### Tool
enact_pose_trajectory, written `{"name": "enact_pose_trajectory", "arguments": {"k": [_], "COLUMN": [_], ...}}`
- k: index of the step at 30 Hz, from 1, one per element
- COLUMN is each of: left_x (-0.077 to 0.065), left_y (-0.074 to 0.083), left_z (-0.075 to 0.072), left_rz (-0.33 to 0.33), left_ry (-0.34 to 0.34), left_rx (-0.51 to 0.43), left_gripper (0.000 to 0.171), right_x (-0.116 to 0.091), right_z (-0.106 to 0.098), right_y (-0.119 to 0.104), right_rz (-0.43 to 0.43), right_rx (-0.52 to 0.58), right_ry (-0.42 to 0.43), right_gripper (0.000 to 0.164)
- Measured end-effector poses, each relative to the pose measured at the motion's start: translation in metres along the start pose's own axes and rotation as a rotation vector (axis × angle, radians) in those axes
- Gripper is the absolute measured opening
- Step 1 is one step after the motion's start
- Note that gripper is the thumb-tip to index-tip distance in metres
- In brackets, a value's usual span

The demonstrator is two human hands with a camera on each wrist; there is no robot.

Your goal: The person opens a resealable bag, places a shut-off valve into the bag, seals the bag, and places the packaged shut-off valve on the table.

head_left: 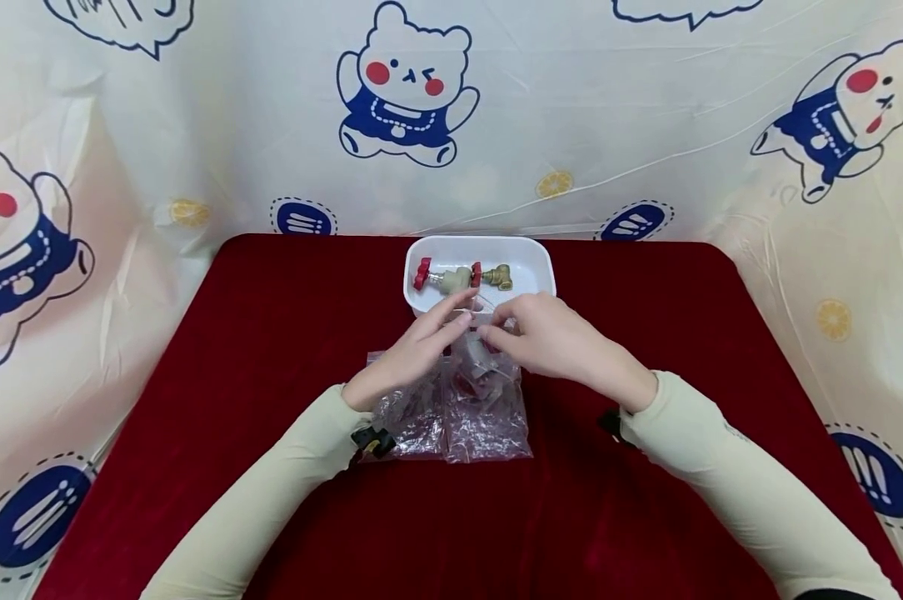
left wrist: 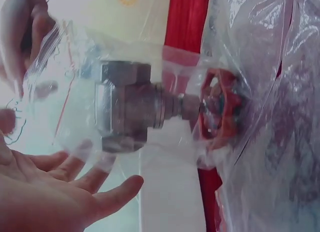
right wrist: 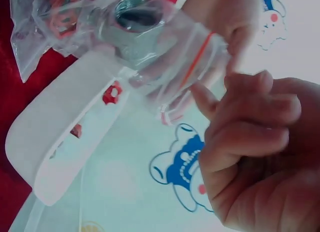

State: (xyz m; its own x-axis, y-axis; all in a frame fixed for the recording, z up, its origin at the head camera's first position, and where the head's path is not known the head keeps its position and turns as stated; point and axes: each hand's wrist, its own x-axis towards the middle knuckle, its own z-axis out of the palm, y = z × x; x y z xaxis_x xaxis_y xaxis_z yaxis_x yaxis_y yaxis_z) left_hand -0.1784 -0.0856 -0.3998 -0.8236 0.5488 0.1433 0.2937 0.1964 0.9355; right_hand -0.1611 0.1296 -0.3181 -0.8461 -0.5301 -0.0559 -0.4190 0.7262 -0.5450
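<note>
The left grip (head_left: 414,357) and right grip (head_left: 552,337) are bare hands. Pale cream, close-fitting fabric covers the arms: a left sleeve (head_left: 271,492) and a right sleeve (head_left: 755,479), both lightly creased and ending at the wrists. Small grey markings (head_left: 736,434) run along the right one, on the side toward the surface's (head_left: 631,292) right edge. Each wrist carries a black device, the left one (head_left: 373,442) bearing a yellowish spot, the right one (head_left: 611,423) mostly hidden.

Curtained booth, wider building unclear: one red-draped table (head_left: 571,533) stands with pale sheets (head_left: 271,108), printed with cartoon bears (head_left: 402,121), on three sides.
</note>
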Motion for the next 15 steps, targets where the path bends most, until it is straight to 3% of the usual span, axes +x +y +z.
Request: {"name": "enact_pose_trajectory", "arguments": {"k": [7, 10, 15], "left_x": [-0.001, 0.001, 0.003], "left_y": [0.003, 0.003, 0.002], "left_z": [-0.004, -0.003, -0.003], "left_rz": [-0.028, -0.032, -0.009], "left_ry": [0.034, 0.054, 0.085], "left_rx": [0.001, 0.001, 0.0], "left_gripper": [0.05, 0.045, 0.032], "right_x": [-0.026, -0.031, -0.036], "right_z": [0.006, 0.011, 0.018], "right_y": [0.001, 0.004, 0.012], "right_rz": [-0.024, -0.065, -0.137], "right_rx": [-0.01, -0.037, 0.018], "right_ry": [-0.112, -0.103, -0.043], "right_gripper": [0.024, 0.02, 0.003]}}
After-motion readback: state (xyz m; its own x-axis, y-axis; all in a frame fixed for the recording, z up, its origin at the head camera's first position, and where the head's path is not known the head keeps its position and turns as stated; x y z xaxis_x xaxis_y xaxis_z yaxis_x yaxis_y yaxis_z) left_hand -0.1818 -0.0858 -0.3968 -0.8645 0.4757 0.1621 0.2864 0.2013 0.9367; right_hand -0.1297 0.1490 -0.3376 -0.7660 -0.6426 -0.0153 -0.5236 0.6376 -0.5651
